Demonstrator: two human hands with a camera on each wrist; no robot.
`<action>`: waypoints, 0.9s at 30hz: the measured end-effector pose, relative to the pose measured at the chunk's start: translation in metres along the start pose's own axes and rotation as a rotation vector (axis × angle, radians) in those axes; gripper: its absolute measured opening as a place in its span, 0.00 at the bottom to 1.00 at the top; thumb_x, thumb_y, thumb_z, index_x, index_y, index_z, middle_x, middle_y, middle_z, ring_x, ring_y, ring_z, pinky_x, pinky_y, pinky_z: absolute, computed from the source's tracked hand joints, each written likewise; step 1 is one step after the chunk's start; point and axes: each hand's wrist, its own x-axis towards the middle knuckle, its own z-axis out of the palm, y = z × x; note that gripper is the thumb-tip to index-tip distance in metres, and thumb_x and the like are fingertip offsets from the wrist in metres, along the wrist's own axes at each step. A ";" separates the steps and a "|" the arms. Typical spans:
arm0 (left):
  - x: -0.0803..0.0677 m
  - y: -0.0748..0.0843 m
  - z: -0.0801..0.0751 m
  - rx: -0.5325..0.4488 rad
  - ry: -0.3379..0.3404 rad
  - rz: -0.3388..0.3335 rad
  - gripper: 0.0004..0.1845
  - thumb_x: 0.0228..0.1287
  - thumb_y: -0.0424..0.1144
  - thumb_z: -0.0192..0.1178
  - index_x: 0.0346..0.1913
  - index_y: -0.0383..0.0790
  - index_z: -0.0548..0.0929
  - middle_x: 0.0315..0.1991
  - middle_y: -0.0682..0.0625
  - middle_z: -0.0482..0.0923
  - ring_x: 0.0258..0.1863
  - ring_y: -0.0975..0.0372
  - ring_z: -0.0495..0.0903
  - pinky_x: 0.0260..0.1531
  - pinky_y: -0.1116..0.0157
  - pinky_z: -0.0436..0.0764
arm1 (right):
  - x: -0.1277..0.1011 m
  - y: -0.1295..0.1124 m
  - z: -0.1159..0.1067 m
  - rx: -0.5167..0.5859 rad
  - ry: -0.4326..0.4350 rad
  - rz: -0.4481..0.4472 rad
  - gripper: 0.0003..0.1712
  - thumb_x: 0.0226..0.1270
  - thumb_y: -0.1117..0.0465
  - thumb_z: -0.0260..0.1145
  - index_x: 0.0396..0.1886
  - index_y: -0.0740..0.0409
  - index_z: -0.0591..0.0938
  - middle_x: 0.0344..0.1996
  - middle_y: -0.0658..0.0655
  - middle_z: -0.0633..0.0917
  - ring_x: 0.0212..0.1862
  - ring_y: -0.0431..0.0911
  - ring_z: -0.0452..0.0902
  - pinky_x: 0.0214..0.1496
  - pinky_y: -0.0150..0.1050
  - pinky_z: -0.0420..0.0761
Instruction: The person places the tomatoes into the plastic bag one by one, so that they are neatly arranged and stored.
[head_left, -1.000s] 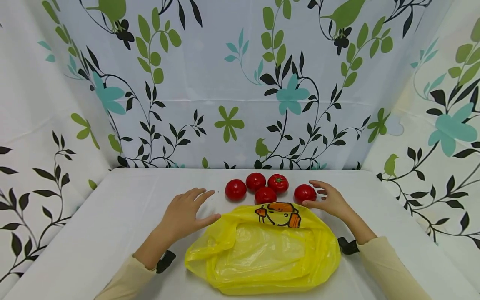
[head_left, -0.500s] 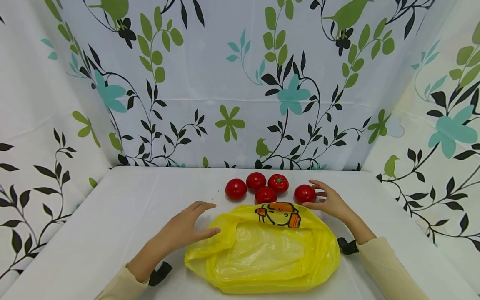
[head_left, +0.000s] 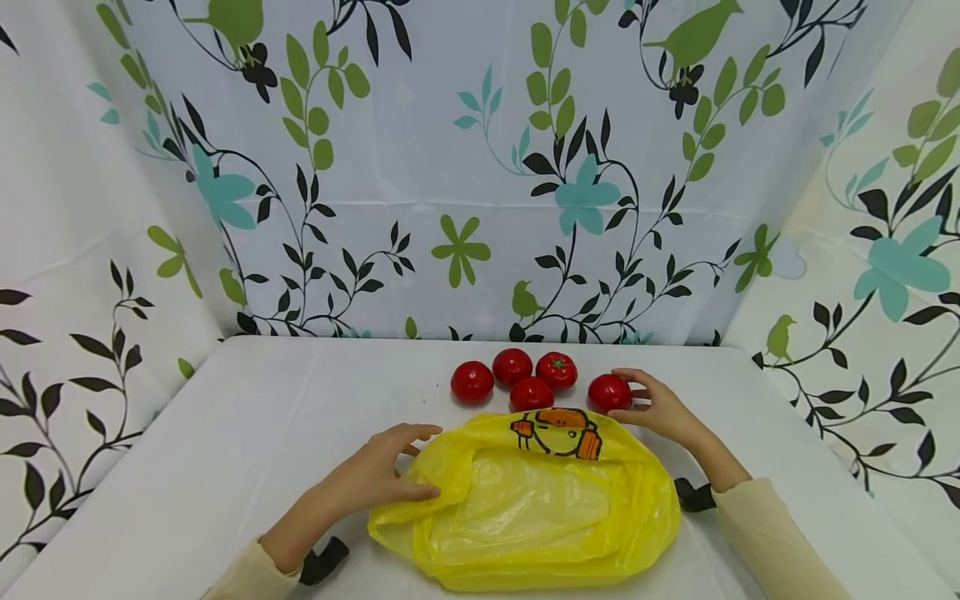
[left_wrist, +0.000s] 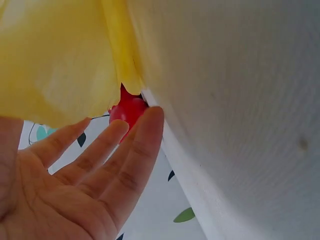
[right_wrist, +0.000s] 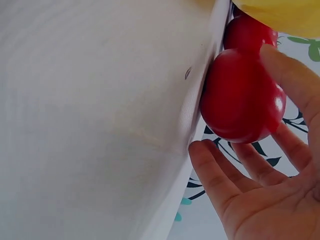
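Observation:
A yellow plastic bag [head_left: 536, 508] with an orange-and-black cartoon print lies on the white table. My left hand [head_left: 372, 475] is at its left side, thumb and fingers spread apart; in the left wrist view the fingers [left_wrist: 142, 150] reach up beside the hanging yellow plastic. Beyond the bag's far edge, my right hand [head_left: 663, 410] is beside the rightmost red tomato [head_left: 606, 393]. In the right wrist view the thumb overlaps that tomato [right_wrist: 240, 97], while the other fingers [right_wrist: 212, 172] are spread below it, not closed round it.
Several more red tomatoes sit in a cluster behind the bag, among them a left one [head_left: 472, 382] and one showing a green stem top [head_left: 557, 371]. Patterned curtains [head_left: 390, 167] enclose the white table [head_left: 247, 433] at the back and sides.
My left hand has moved down and nearer to me along the bag's left side, its fingertips now at the plastic. The right hand has edged slightly closer round the rightmost tomato.

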 end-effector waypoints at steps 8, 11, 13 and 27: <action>0.001 0.000 0.005 -0.038 -0.046 -0.004 0.42 0.53 0.55 0.72 0.68 0.42 0.70 0.59 0.45 0.75 0.51 0.53 0.78 0.46 0.53 0.83 | -0.005 0.000 0.001 0.054 0.003 -0.005 0.38 0.62 0.64 0.71 0.67 0.69 0.63 0.64 0.74 0.67 0.61 0.71 0.69 0.57 0.57 0.77; 0.001 0.000 0.005 -0.058 -0.052 0.004 0.42 0.53 0.54 0.72 0.69 0.44 0.69 0.60 0.45 0.74 0.51 0.52 0.78 0.45 0.54 0.83 | -0.006 0.003 0.001 0.050 0.006 -0.026 0.36 0.62 0.65 0.70 0.66 0.68 0.64 0.63 0.74 0.68 0.61 0.70 0.69 0.57 0.57 0.77; 0.000 0.000 0.005 -0.074 -0.061 0.009 0.41 0.53 0.53 0.73 0.70 0.47 0.69 0.61 0.45 0.73 0.51 0.52 0.77 0.44 0.53 0.83 | -0.006 0.005 0.001 0.051 0.003 -0.041 0.36 0.63 0.64 0.70 0.67 0.67 0.65 0.63 0.73 0.69 0.59 0.70 0.71 0.57 0.56 0.78; -0.002 0.000 0.003 -0.061 -0.073 0.072 0.34 0.55 0.51 0.72 0.61 0.39 0.76 0.59 0.47 0.74 0.51 0.53 0.75 0.40 0.69 0.81 | -0.004 0.002 0.003 0.024 0.016 -0.048 0.34 0.64 0.61 0.70 0.67 0.64 0.69 0.64 0.72 0.70 0.56 0.69 0.73 0.55 0.56 0.80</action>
